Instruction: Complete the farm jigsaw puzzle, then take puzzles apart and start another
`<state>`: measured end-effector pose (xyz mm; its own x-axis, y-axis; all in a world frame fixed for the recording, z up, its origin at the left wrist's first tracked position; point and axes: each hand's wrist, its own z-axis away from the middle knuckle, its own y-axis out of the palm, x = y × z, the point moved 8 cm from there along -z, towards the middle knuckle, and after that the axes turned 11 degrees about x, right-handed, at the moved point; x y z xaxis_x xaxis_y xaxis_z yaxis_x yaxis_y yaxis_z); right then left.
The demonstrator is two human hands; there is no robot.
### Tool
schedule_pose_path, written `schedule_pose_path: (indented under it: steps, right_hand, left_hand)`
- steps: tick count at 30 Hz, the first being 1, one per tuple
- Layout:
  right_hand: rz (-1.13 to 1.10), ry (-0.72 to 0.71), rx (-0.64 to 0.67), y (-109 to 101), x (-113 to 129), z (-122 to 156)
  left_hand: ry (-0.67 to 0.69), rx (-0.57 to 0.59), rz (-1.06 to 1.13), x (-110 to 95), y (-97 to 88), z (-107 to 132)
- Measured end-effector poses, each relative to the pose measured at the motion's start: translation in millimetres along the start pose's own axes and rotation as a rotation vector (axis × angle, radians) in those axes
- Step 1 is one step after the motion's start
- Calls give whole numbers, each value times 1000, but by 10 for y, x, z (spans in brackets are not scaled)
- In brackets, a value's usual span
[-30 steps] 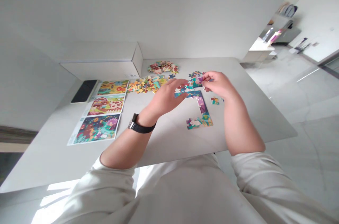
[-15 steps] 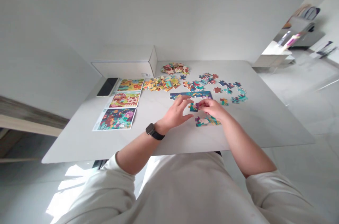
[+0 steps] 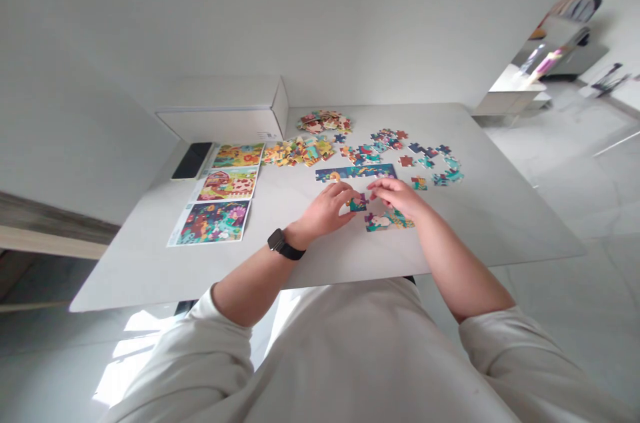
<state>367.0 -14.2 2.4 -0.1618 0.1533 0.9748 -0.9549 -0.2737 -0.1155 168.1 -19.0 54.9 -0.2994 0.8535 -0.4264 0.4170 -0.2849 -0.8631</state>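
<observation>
A partly joined puzzle lies mid-table: a blue top strip (image 3: 356,173) and a lower corner section (image 3: 387,221). My left hand (image 3: 327,210), with a black watch on its wrist, pinches a small teal and red puzzle piece (image 3: 358,204) between thumb and fingers. My right hand (image 3: 397,197) curls its fingers at the right side of the same piece, just above the corner section. Both hands rest low on the white table (image 3: 500,223). The joined column between strip and corner is hidden under my right hand.
Loose blue and teal pieces (image 3: 430,160) lie scattered right of the strip. Yellow pieces (image 3: 299,152) and a red-toned heap (image 3: 324,122) sit behind. Three picture sheets (image 3: 223,184), a black phone (image 3: 192,160) and a white box (image 3: 225,118) occupy the left.
Both hands came down from the far loose pieces to the near part of the puzzle, carrying a piece. Since half a second ago they have barely shifted.
</observation>
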Motion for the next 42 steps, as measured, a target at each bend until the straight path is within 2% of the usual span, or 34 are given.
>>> schedule_pose_path:
  steps: [3, 5, 12, 25, 35, 39, 42]
  right_hand:
    - [-32, -41, -136, -200, 25, 43]
    - [-52, -54, -174, -263, 20, 53]
    - [-17, -32, -157, -228, 20, 46]
    - [18, -7, -152, -232, 3, 33]
    - [91, -16, -90, -177, 24, 25]
    - [150, -10, -14, -77, 46, 29]
    - [165, 29, 118, 47, 47, 55]
  left_hand:
    - [33, 111, 60, 0, 40, 17]
    - [53, 187, 85, 3, 82, 29]
    - [74, 319, 50, -21, 214, 37]
    - [61, 357, 6, -7, 324, 31]
    - [62, 339, 36, 7, 252, 29]
    - [43, 330, 34, 36, 219, 34]
    - [48, 326, 30, 53, 240, 40]
